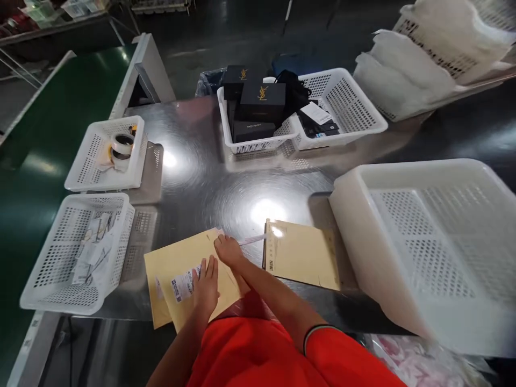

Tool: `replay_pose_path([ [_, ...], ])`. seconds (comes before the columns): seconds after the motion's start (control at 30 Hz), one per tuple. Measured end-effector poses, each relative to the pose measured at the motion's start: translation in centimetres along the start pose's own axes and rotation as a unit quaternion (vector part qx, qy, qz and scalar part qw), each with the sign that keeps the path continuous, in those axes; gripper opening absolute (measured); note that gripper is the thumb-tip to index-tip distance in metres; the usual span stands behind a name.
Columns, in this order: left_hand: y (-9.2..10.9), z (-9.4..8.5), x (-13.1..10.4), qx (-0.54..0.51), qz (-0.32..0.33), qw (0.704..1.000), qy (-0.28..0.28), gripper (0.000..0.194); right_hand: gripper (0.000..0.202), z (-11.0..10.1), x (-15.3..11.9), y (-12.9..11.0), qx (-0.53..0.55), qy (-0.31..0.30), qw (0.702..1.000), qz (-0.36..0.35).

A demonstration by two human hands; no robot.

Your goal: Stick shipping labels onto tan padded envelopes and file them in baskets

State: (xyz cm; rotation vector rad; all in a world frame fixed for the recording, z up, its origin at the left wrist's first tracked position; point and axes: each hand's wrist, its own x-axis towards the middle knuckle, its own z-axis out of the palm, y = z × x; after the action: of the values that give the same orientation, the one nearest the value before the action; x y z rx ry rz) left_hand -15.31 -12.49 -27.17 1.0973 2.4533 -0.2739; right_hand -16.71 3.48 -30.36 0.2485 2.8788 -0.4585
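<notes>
Two yellow padded envelopes (189, 250) lie overlapping at the front edge of the metal table. A white printed label (183, 286) is on the upper one. My left hand (206, 287) rests flat on this envelope with fingers stretched out, partly over the label. My right hand (228, 251) is closed at the envelope's upper right corner, its fingers curled under. What it pinches, if anything, is hidden. A thin pale pink strip (252, 239) runs from beside that hand toward a stack of flat yellow envelopes (302, 252) on the right.
White baskets stand around: one with tape rolls (121, 148), one with paper slips (91, 258), two at the back with black boxes (262, 102) and a card (316, 113). A large white bin (350, 226) sits at right. A green conveyor (48, 145) runs along the left.
</notes>
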Motion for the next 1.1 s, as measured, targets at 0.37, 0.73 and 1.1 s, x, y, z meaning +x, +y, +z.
replay_pose_path([
  [0.37, 0.7, -0.7, 0.6, 0.01, -0.02, 0.999, -0.028, 0.105, 0.023, 0.2, -2.2, -1.0, -0.009, 0.008, 0.999, 0.04],
  [0.73, -6.1, 1.6, -2.8, -0.394, -0.31, 0.844, 0.191, 0.076, 0.023, 4.6, -13.5, 0.0, 0.018, 0.013, 0.999, 0.041],
  [1.1, -14.5, -3.8, -4.2, -0.798, -0.21, 0.563, 0.044, 0.027, 0.032, -3.0, -16.9, 5.2, 0.08, 0.126, 0.928, 0.342],
])
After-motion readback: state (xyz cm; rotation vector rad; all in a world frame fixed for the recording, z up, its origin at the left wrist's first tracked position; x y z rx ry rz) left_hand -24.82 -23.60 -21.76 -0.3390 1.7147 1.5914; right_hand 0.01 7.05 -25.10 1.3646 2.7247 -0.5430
